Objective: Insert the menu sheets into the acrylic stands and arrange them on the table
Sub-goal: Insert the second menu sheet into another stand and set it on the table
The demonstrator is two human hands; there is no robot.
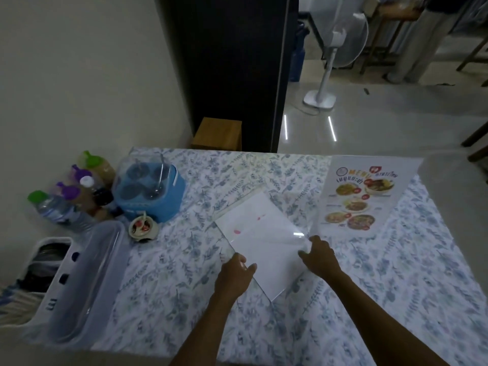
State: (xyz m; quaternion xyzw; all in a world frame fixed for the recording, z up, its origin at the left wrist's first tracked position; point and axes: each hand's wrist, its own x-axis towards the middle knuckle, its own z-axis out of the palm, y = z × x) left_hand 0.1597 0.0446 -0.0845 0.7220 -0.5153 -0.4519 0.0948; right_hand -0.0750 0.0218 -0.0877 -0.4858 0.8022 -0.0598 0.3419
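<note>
Now, mid-table, our left hand pinches the white menu sheet at its near edge; our right hand grips the clear stand around it. We keep the sheet square and slide slowly so corners don't snag.

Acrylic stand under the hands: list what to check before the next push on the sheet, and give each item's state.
1. White sheet lies flat on the tablecloth, no crease: ok.
2. Left hand holds the sheet's near-left edge, thumb on top: ok.
3. Right hand is at the right edge, beside the glare on the acrylic stand; whether it has a grip: cannot tell.
4. Sheet fully seated in the stand: cannot tell, because the clear edges barely show.
5. Printed side up: not ok. The blank back faces up and pink shows through.
6. Finished menu stand is upright at the far right, apart from the work: ok.
</note>
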